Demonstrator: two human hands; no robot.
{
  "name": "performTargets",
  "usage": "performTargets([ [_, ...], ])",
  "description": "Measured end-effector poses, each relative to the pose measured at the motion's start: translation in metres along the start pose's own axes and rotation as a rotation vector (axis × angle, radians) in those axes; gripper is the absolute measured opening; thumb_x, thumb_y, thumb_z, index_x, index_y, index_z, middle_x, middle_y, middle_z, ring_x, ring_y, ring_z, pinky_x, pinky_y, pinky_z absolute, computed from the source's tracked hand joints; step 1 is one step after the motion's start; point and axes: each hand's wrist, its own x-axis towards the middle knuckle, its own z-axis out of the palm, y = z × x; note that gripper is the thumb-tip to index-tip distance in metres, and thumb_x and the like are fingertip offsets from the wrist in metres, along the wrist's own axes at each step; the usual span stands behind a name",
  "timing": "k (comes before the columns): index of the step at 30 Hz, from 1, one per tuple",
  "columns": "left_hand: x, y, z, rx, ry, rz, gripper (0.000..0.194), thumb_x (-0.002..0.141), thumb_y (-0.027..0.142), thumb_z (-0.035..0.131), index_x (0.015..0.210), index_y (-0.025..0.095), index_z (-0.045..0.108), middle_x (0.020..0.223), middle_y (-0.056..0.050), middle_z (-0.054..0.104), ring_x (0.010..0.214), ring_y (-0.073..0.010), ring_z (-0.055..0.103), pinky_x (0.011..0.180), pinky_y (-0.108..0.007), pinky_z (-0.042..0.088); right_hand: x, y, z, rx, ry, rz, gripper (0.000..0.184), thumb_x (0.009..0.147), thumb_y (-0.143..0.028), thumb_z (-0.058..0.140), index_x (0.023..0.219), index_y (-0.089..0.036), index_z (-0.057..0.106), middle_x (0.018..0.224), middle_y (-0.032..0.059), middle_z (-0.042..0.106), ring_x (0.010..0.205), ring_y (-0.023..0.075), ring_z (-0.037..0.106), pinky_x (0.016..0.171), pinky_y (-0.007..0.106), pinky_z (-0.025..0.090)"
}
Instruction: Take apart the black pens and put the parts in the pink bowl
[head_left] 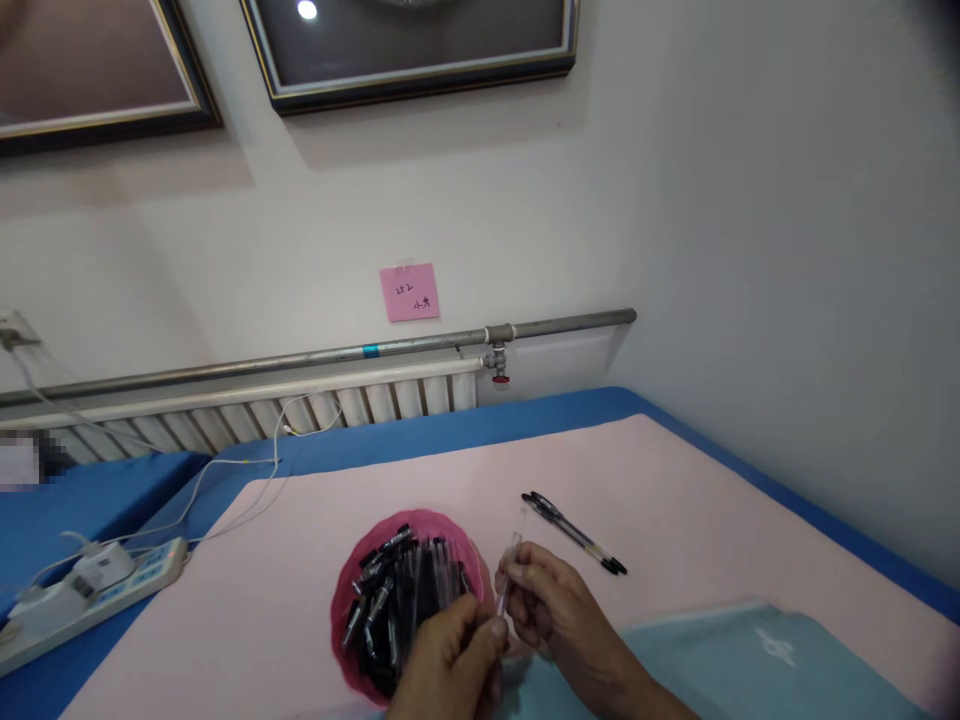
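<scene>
Both hands meet at a thin clear pen barrel (pixel 516 548), which stands tilted with its upper end free. My left hand (pixel 448 665) is closed at the barrel's lower end, in front of the bowl's right side. Higher up, the fingers of my right hand (pixel 559 620) pinch the same barrel. A pink bowl (pixel 341 610) beside my left hand holds black pen caps (pixel 379 600) and several clear barrels (pixel 431 570). Beyond my right hand, two assembled black pens (pixel 574 533) lie side by side on the pink cover. The barrel's lower tip is hidden by my fingers.
A pink cover (pixel 285 560) lies over a blue surface (pixel 540 408). Teal cloth (pixel 705 660) lies at the front right. A power strip (pixel 146 575) with plugs and white cables is at the left. Behind are a radiator (pixel 382 400), a pipe (pixel 300 360) and the wall.
</scene>
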Motion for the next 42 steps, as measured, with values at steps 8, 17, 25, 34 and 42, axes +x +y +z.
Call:
performTargets([
  [8,-0.001,0.003,-0.005,-0.494,-0.14,-0.142,0.048,0.065,0.061,0.055,0.067,0.012,0.055,0.039,0.004,0.044,0.03,-0.0036,0.031,0.032,-0.017,0.014,0.008,-0.008,-0.01,0.136,0.118,-0.067,0.019,0.068,-0.034,0.061,0.072,-0.018,0.05,0.062,-0.0041,0.051,0.042,0.0044,0.036,0.038,0.018,0.023],
  [17,0.008,-0.01,-0.005,-0.291,0.069,0.0,0.04,0.072,0.056,0.052,0.076,0.017,0.049,0.044,0.008,0.042,0.033,-0.0055,0.035,0.034,-0.018,0.027,-0.007,0.016,0.006,-0.441,-0.095,-0.054,0.013,0.069,-0.027,0.06,0.065,-0.019,0.05,0.053,-0.0058,0.051,0.048,0.0086,0.045,0.047,0.02,0.032],
  [25,0.004,-0.004,-0.054,0.354,0.528,0.011,0.03,0.08,0.043,0.043,0.062,0.02,0.044,0.055,0.004,0.049,0.055,-0.0119,0.048,0.053,-0.023,0.032,0.012,-0.027,-0.044,-1.425,0.357,-0.329,0.013,0.084,-0.023,0.042,0.084,-0.018,0.053,0.082,0.0048,0.057,0.076,0.0172,0.052,0.065,0.026,0.037],
  [34,0.01,-0.008,-0.059,0.912,0.534,-0.153,0.025,0.085,0.034,0.038,0.076,0.018,0.055,0.075,-0.008,0.066,0.072,-0.0205,0.061,0.059,-0.028,0.033,0.018,-0.039,-0.081,-1.809,0.403,-0.086,0.014,0.079,-0.011,0.041,0.073,-0.015,0.054,0.076,0.0099,0.056,0.07,0.0213,0.05,0.056,0.027,0.026],
  [42,0.008,-0.005,-0.054,0.975,0.553,-0.202,0.027,0.085,0.035,0.038,0.088,0.015,0.057,0.087,-0.013,0.068,0.081,-0.0243,0.063,0.063,-0.03,0.036,0.015,-0.04,-0.071,-1.86,0.336,-0.015,0.014,0.078,-0.01,0.042,0.078,-0.015,0.055,0.081,0.0102,0.058,0.072,0.0215,0.054,0.052,0.026,0.023],
])
